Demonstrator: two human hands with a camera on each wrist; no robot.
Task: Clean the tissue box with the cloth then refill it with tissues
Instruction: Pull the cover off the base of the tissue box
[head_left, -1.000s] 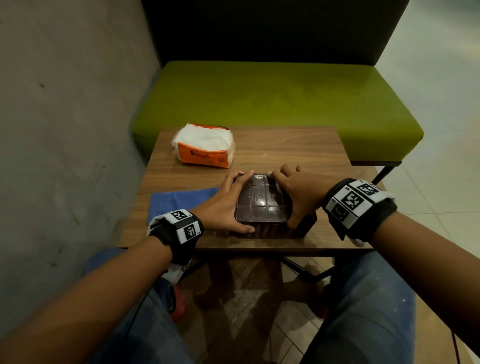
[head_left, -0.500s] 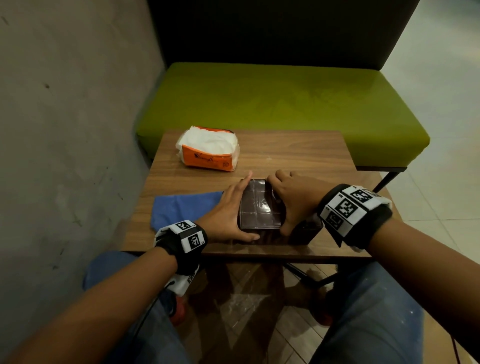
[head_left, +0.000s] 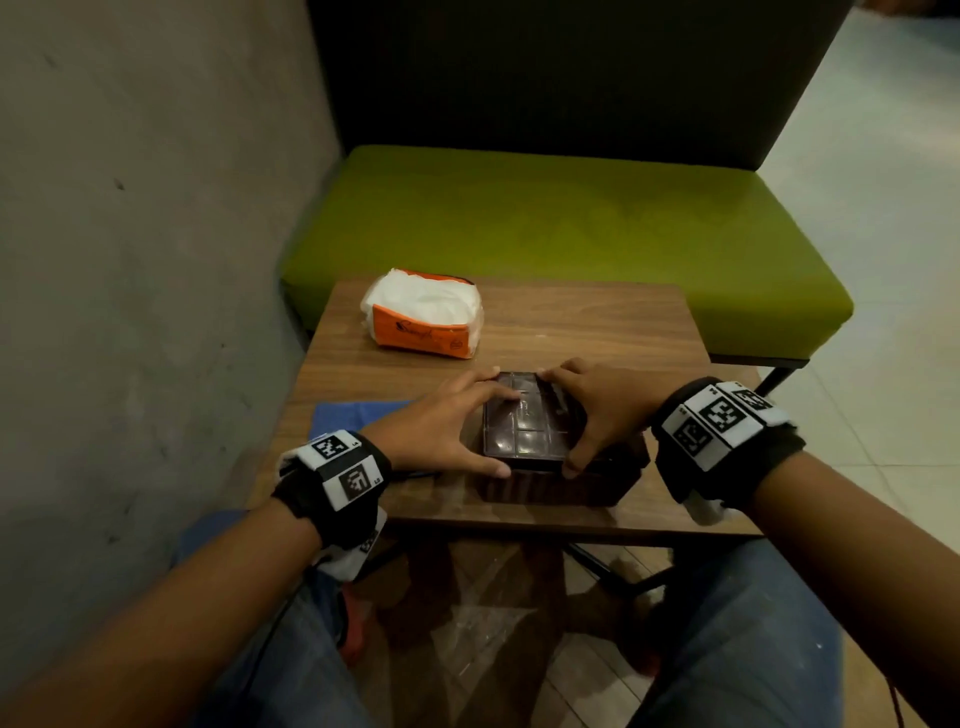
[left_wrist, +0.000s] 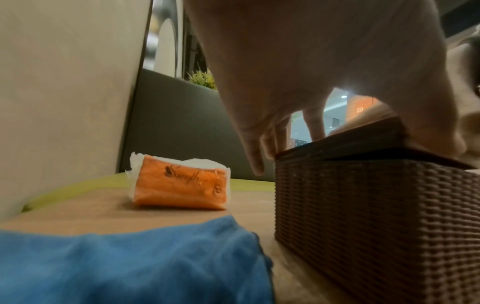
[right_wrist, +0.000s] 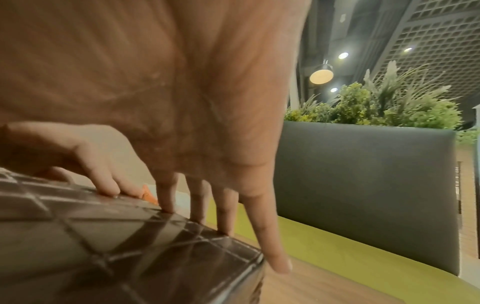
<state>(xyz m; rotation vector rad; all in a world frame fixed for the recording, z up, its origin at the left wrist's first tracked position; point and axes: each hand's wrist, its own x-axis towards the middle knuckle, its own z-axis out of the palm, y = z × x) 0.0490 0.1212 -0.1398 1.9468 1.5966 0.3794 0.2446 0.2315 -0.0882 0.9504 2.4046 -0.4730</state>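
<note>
A dark brown woven tissue box (head_left: 618, 475) (left_wrist: 376, 216) stands near the table's front edge. Its glossy panelled lid (head_left: 524, 431) (right_wrist: 103, 236) sits askew on top, shifted left of the box body and tilted in the left wrist view. My left hand (head_left: 488, 423) (left_wrist: 311, 82) grips the lid's left side, thumb on the near edge and fingers on the far edge. My right hand (head_left: 563, 421) (right_wrist: 182, 185) grips its right side the same way. The blue cloth (head_left: 353, 415) (left_wrist: 130, 257) lies flat left of the box. An orange tissue pack (head_left: 426, 312) (left_wrist: 182, 185) rests at the table's far left.
The small wooden table (head_left: 597, 322) stands against a grey wall (head_left: 130, 260) on the left. A green bench (head_left: 571, 218) with a dark backrest is directly behind it. Plants (right_wrist: 389, 102) sit above the backrest. My knees are under the front edge.
Both hands keep their hold on the lid. My left fingers have spread further across its top. The head view has pulled back a little.
</note>
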